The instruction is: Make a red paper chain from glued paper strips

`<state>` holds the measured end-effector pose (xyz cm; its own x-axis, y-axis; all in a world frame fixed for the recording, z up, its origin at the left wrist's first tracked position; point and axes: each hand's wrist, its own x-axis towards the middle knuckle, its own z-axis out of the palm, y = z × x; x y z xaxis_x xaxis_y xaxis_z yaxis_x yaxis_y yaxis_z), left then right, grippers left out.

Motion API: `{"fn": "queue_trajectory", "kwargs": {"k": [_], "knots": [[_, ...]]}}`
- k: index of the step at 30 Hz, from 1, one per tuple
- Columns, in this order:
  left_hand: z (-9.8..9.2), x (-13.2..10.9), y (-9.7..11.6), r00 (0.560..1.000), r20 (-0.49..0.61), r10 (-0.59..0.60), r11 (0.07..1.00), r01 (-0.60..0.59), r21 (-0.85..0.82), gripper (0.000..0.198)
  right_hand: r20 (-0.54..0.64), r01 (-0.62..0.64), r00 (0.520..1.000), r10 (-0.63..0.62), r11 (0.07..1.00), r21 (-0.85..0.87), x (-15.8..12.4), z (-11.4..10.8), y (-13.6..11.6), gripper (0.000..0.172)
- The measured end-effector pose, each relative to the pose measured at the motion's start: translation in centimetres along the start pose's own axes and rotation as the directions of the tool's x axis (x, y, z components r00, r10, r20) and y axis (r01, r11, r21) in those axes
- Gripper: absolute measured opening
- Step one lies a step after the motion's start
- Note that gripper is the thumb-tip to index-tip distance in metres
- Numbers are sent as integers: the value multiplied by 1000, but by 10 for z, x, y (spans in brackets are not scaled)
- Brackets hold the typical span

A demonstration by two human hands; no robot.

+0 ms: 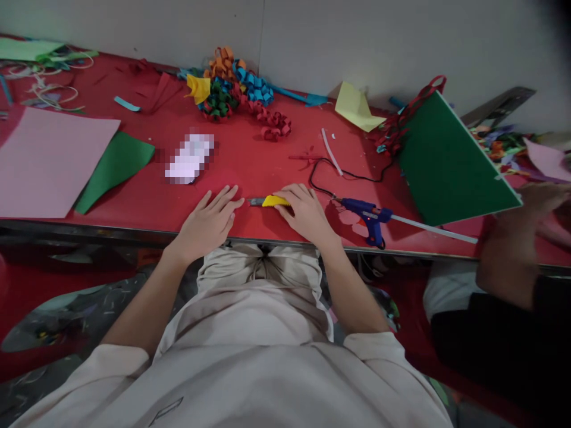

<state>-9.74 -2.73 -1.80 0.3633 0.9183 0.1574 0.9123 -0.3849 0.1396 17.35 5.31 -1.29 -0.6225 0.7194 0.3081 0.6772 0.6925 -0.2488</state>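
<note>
My left hand [209,221] rests on the red tabletop [250,169] near its front edge, fingers spread and holding nothing. A yellow utility knife [273,201] lies under the fingers of my right hand [307,214], thumb on its near side and fingers over the far side. Its grey blade end points left, a short way from my left fingertips. To the right of my right hand lies a blue glue gun [366,215], with a white glue stick [432,229] coming out of its back. Its black cord [352,176] loops behind it.
Coloured paper chains [241,89] lie at the back. A blurred white object [190,159], a pink sheet [49,160] and a green sheet [113,166] are at left. A green board [446,166] leans at right, beside another person's arm [511,244]. Yellow paper [357,108] lies by the wall.
</note>
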Motion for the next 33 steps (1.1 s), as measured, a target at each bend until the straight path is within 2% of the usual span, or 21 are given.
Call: {"fn": "queue_trajectory", "kwargs": {"k": [14, 22, 29, 33], "knots": [[5, 1, -2, 1000, -5, -5, 1000, 5, 2, 53, 52, -28, 998, 35, 993, -117, 62, 21, -24, 33], [5, 0, -2, 999, -35, -20, 999, 19, -33, 52, 36, -26, 999, 30, 994, -103, 61, 22, -24, 31], [1, 0, 0, 1000, -27, -7, 999, 5, -54, 52, -47, -199, 980, 196, 976, -85, 58, 22, -14, 28], [-6, -12, 5, 990, -101, -101, 994, 97, -45, 53, -56, -330, 944, 326, 938, -104, 62, 21, -12, 30]]}}
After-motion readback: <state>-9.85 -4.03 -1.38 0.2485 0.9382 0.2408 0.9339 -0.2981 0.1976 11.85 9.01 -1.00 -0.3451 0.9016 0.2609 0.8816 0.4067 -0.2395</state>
